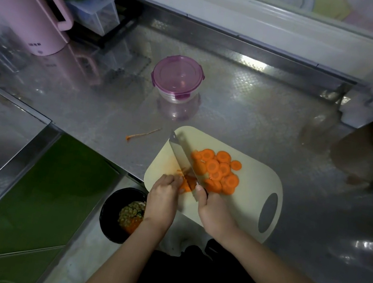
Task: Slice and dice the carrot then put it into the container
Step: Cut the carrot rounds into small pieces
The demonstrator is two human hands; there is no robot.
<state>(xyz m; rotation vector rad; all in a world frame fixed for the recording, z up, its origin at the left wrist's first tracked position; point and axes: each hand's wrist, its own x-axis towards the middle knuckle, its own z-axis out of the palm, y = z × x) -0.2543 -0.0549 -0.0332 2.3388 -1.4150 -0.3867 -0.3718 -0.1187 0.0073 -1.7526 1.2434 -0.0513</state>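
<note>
Stainless-steel counter (248, 107) fills the scene, dim and full of reflections. At the far left, about 10 o'clock from the cutting board (254, 190), stands a pink kettle (26, 13). Below the counter edge, at the board's 7 o'clock, a black bin (109, 212) holds scraps. A loose peel strip (143, 134) lies on the steel at the board's 10 o'clock. The container (177, 78) sits well apart at 11 o'clock with its purple lid clipped on.

On the board's near-left corner the left hand (162, 199) curls its fingertips down onto the carrot stub (186, 183), pinning it. Just to the right of those fingertips the knife (185, 158) meets the stub, its blade running from tip at 11 o'clock to heel at 5 o'clock. The right hand (212, 213) is wrapped round the handle, which is hidden in the fist, with the thumb up by the heel. Beyond the blade, at 2 o'clock from the stub, lies the heap of carrot rounds (219, 169).

Slicing looks almost done and dicing not begun. The stub lies at the blade's 9 o'clock, close under the left fingers. Too little of it shows to tell its long axis. The left hand is the nearer one to the container.
</note>
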